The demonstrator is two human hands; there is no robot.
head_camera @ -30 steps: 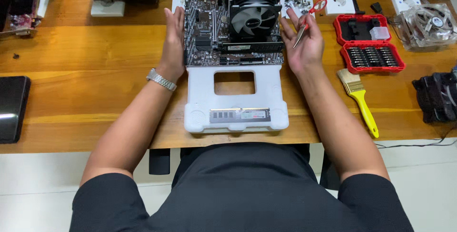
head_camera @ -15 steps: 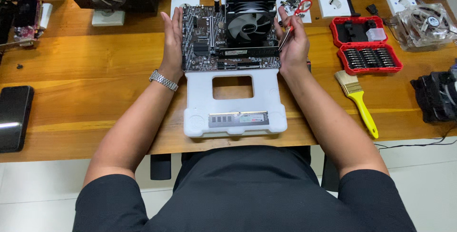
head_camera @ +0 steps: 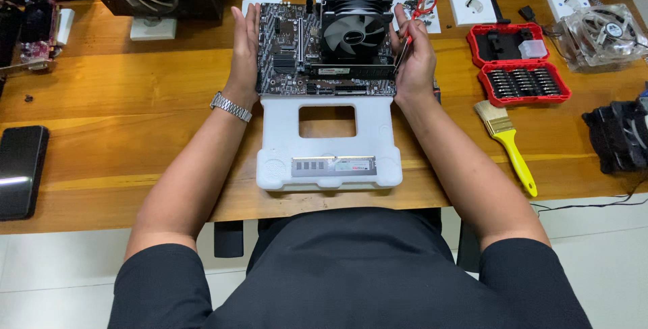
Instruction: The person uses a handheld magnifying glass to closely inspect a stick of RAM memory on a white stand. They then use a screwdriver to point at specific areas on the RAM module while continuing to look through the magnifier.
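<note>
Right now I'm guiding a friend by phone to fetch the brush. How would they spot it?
Start at the wooden table and go to the red case of screwdriver bits on the right. Just below it lies the paintbrush: pale bristles, bright yellow handle, the only yellow thing there.

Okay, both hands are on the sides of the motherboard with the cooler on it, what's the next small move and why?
Probably lower the motherboard onto the white foam tray just in front of it. The left hand and right hand grip its opposite edges, the right hand also pinching a red-handled tool, and the tall cooler makes it top-heavy, so setting it flat seems safest.
</note>
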